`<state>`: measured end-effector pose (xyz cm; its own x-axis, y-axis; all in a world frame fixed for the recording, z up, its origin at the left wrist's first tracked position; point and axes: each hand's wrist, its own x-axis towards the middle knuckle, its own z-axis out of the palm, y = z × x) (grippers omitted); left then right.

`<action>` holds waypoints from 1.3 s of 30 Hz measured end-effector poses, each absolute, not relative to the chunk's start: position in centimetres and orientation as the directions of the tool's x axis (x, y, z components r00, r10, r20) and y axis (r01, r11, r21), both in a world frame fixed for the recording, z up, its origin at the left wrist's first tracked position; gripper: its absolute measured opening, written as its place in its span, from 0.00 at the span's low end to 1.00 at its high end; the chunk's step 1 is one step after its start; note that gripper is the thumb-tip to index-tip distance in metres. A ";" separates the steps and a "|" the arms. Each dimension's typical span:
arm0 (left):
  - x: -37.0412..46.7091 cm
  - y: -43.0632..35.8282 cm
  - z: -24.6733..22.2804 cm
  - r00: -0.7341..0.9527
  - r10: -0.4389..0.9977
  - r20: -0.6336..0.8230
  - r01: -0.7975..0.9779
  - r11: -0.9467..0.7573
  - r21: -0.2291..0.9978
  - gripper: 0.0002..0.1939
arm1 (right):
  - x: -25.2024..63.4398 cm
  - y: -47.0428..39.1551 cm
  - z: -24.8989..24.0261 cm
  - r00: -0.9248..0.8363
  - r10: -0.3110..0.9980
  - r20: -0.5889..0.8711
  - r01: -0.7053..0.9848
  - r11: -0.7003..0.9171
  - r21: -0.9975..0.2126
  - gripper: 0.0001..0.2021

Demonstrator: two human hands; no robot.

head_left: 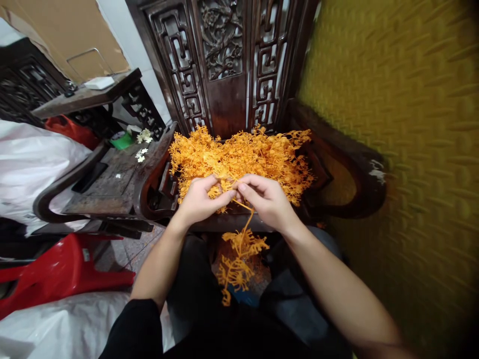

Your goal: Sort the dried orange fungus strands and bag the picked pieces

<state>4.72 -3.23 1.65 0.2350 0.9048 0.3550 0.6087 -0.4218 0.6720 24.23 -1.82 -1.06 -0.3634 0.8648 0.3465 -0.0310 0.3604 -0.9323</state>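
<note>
Left of our left hand (199, 199) sits a red stool (75, 259). That hand is nearly closed, pinching an orange sprig (246, 244) that dangles below it; just beyond lies an orange pile (249, 154) on a carved chair (226, 104). Our right hand (267, 200) pinches the sprig's stem too, a yellow wall (404, 99) to its right.

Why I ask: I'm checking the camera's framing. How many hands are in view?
2: left hand and right hand, close together on an orange stem by the orange pile; none seems hidden.
</note>
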 end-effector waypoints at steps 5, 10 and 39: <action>5.1 -3.4 1.1 0.310 0.847 0.432 0.754 -0.495 0.431 0.18 | 23.9 -1.7 -1.9 -0.316 0.896 0.313 -0.004 0.329 -0.944 0.12; 5.5 -3.8 0.8 0.347 0.828 0.440 0.819 -0.496 0.288 0.13 | 23.6 -1.5 -2.0 -0.299 0.912 0.280 0.004 0.295 -0.955 0.13; 6.3 -3.0 -0.2 0.395 0.549 0.736 0.608 -0.758 0.238 0.15 | 22.9 -1.7 -0.7 -0.483 0.876 0.013 -0.622 -0.333 -0.709 0.13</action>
